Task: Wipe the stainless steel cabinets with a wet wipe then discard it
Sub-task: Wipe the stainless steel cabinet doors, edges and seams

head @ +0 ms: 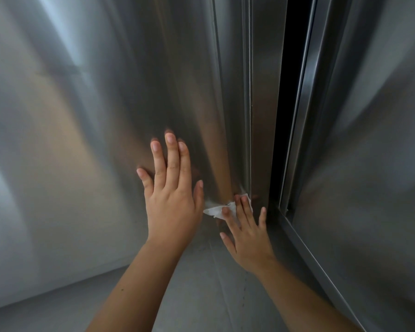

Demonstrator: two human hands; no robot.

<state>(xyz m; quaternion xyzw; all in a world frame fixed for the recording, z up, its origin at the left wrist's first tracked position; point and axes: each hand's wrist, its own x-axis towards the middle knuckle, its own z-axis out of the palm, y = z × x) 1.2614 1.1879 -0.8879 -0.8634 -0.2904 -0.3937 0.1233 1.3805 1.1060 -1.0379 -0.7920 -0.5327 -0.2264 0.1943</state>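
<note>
I see a brushed stainless cabinet door [94, 116] filling most of the view, with streaky reflections. Left hand [170, 197] lies flat on it, fingers straight and close together. Right hand [248, 233] presses the white wet wipe [216, 209] against the door's right edge, fingers straight and slightly spread (wipe partly under the fingertips). A black gap [290, 92] separates it from the second door [369, 164].

Wipe mostly covered, cabinets running out of frame

The wet wipe [213, 210] shows only a crumpled white corner at lower centre; the rest lies under the fingers of the right hand [248, 236]. The dark gap [286, 92] at upper right shows nothing inside. The steel cabinets [82, 140] are cut by every edge, both forearms [139, 283] by the bottom edge. Reflections [58, 111] on the steel are smeared, unreadable shapes.
</note>
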